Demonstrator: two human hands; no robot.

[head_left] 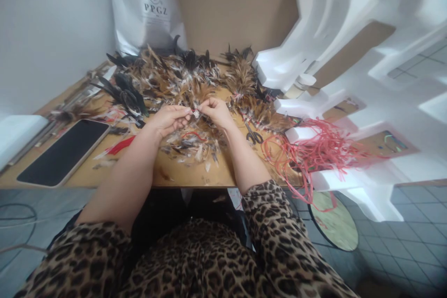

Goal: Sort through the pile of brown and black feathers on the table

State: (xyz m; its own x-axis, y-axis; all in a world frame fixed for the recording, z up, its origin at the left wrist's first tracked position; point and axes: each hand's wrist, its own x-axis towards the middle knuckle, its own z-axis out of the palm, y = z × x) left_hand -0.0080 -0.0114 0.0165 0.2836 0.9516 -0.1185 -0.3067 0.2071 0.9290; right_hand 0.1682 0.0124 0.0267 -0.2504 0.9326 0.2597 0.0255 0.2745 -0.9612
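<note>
Over the middle of the table, my left hand [172, 118] and my right hand [215, 111] meet at the base of a brown feather bundle [197, 93]. Thumb and fingers of both hands are pinched on its pale quill end, and the tips point away from me. Whether a thread runs between the fingers is too small to tell. Loose feathers [193, 149] and a short red strip [193, 135] lie just below my hands. Behind them spreads a large heap of brown and black feathers [160, 72].
Black-handled scissors [254, 137] lie right of my hands, near tangled red strips [324, 149]. White foam pieces [349, 70] rise at the right. A phone [64, 151] rests at the left, and dark feathers [127, 93] lie beyond it. A white bag [146, 14] stands behind.
</note>
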